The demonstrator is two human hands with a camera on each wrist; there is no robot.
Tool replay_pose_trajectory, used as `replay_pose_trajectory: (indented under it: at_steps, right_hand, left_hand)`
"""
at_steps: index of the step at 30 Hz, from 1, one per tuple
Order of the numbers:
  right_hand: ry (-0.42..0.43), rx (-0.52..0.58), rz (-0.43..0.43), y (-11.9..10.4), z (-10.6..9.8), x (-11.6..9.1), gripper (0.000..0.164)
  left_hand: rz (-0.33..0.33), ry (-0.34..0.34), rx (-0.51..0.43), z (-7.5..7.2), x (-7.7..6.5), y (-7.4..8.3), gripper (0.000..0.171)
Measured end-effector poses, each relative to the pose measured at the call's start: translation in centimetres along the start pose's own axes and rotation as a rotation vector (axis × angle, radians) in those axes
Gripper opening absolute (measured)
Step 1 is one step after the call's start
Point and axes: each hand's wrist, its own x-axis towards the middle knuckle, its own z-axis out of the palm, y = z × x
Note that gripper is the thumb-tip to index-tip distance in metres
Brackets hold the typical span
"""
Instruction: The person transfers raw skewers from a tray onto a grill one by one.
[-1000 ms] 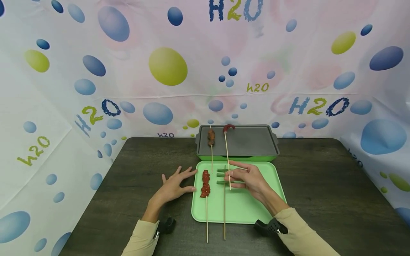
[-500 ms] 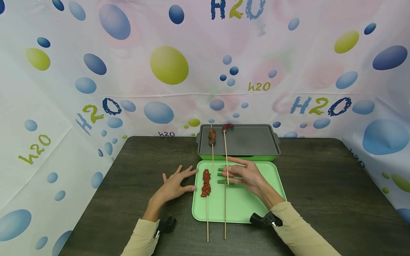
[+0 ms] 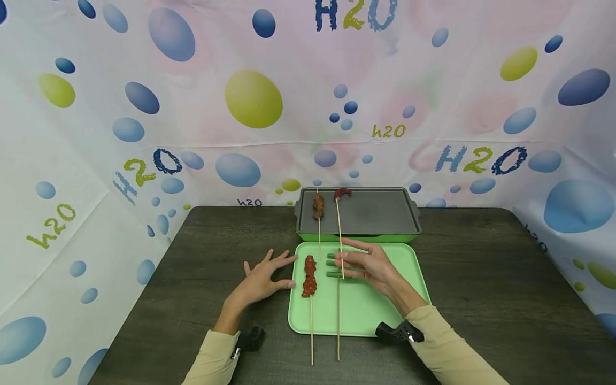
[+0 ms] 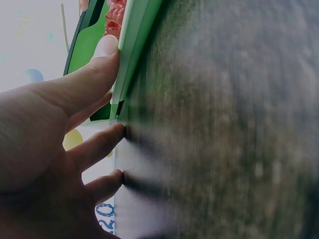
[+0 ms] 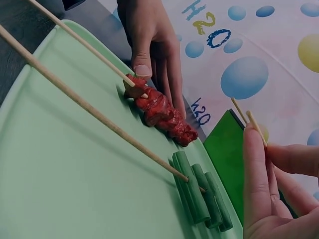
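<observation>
In the head view, my right hand (image 3: 377, 270) pinches the lower end of a wooden skewer (image 3: 339, 227) between thumb and fingers. The skewer's far end bears a dark red curved piece (image 3: 343, 193), which lies over the grey griddle (image 3: 380, 214). Fingers spread, my left hand (image 3: 260, 282) rests at the left edge of the light green tray (image 3: 375, 318); the left wrist view shows its thumb (image 4: 102, 55) against the rim. On the tray are a red meat skewer (image 3: 309, 278) and, partly behind my right hand, a skewer of green stalks (image 5: 194, 194).
A brown meat skewer (image 3: 318, 206) lies on the griddle's left side, its stick reaching out over the tray. Two stick ends jut past the tray's front edge onto the dark wooden table (image 3: 491, 278). A patterned backdrop (image 3: 423, 80) stands right behind the griddle.
My right hand has shifted slightly left and away from me, and the near end of its skewer has moved with it. The left hand has kept its place.
</observation>
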Motion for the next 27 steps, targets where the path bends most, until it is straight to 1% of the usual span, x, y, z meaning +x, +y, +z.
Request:
replay_pose_trajectory:
  at_steps: [7,12,16,19,24,27]
  right_hand:
    - [0.018,0.041,0.009,0.1,-0.1,0.1,0.057]
    - [0.01,0.031,0.007,0.1,-0.2,-0.1,0.056]
    - [0.009,0.003,-0.007,0.2,-0.4,-0.5,0.055]
    - [0.017,-0.047,-0.034,0.3,-0.8,-1.3,0.055]
    - [0.036,-0.127,-0.087,0.3,-1.6,-3.1,0.057]
    - [0.05,-0.129,-0.085,0.1,-2.0,-4.2,0.058]
  left_hand:
    - [0.001,0.001,-0.001,0.0,-0.1,0.0,0.071]
    - [0.009,0.004,-0.007,-0.1,-0.2,0.0,0.07]
    - [0.013,0.008,-0.016,-0.1,-0.2,0.0,0.07]
    - [0.01,0.006,-0.015,0.0,-0.2,-0.1,0.069]
    - [0.01,0.004,-0.013,0.0,-0.1,0.0,0.07]
    - [0.011,0.003,-0.014,0.0,-0.1,0.0,0.07]
